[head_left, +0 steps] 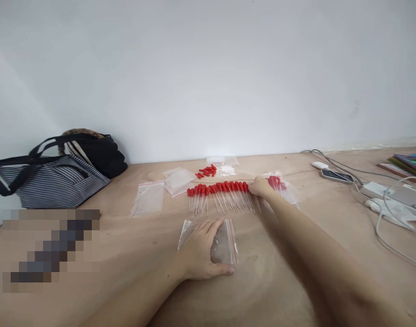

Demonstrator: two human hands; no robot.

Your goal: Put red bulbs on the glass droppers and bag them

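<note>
Flat on a clear zip bag [224, 245] near the table's front lies my left hand [202, 250], its fingers spread. Beyond it runs a row of clear droppers with red bulbs [224, 187], thin tips toward me. My right hand [260, 187] is at the right end of this row, fingers drawn together around what looks like a dropper; the fingertips are partly hidden. Just right of that hand, a clear bag [289, 193] holds several red-bulbed droppers. Behind the row is a small pile of loose red bulbs [208, 171].
More clear bags [148, 198] lie left of the row, and another with clear tubes [226, 169] is by the wall. A striped bag [64, 181] stands at left. Cables, a phone-like device [336, 176], a power strip [398, 195] and books [407, 164] are at right.
</note>
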